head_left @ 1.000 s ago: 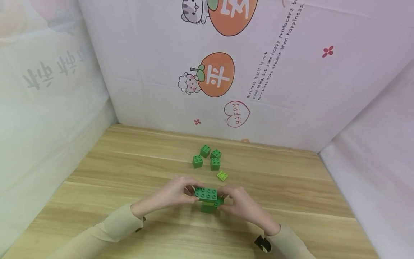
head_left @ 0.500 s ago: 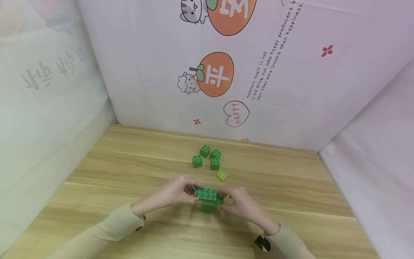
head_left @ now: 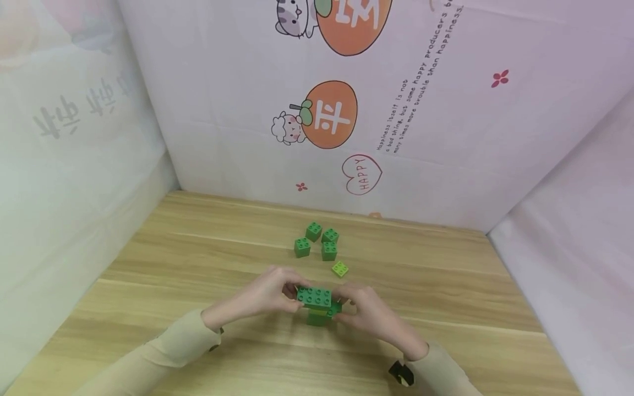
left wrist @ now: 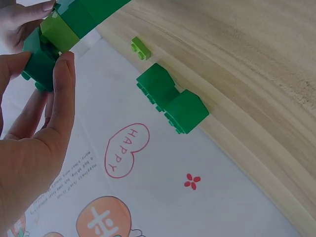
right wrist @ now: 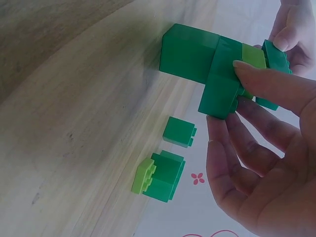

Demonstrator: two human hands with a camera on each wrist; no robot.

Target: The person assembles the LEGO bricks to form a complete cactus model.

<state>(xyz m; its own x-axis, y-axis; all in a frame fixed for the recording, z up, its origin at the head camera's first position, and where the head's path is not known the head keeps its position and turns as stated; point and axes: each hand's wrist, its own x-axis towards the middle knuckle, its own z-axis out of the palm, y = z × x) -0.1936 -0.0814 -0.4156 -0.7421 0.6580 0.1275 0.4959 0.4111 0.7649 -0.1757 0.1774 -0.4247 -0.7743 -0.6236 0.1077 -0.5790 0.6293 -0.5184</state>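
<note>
Pushing the top green brick (head_left: pixel 314 297) straight down, flat and even, should work best, with the stack (head_left: pixel 317 318) held steady so it doesn't tip. The left hand (head_left: pixel 271 291), at nine o'clock, pinches the end of the top green brick, thumb and fingers only as far apart as the brick. The right hand (head_left: pixel 366 309), at three o'clock, pinches the lower green brick (right wrist: pixel 219 86) with bent fingers. The lime block (right wrist: pixel 253 54) sits between those two bricks; I can't tell if the top one is all the way on. Four small green bricks (head_left: pixel 329 252) lie at twelve o'clock, a small lime brick (head_left: pixel 340 269) at one. Compared with a moment ago, almost nothing is different: hands and bricks match.
</note>
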